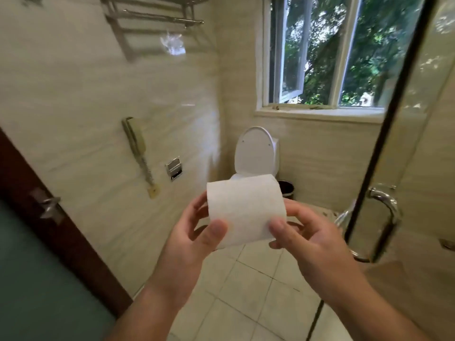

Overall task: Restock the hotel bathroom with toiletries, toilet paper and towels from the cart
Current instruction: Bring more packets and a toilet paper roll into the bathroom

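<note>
A white toilet paper roll point(246, 207) is held up in front of me at mid-frame. My left hand point(194, 239) grips its left end, thumb on the front, fingers curled behind. My right hand point(302, 237) grips its right end the same way. A chrome toilet paper holder point(173, 168) is fixed low on the left wall, with its flap up and no roll in it. Beyond the roll stands a white toilet point(256, 153) with its lid raised.
A wall phone point(135, 141) hangs left of the holder. A chrome towel rack point(157, 16) is mounted high on the left wall. A dark bin point(286, 189) sits beside the toilet. A glass shower door with a chrome handle point(386, 217) stands at right. A brown door point(49, 217) edges the left.
</note>
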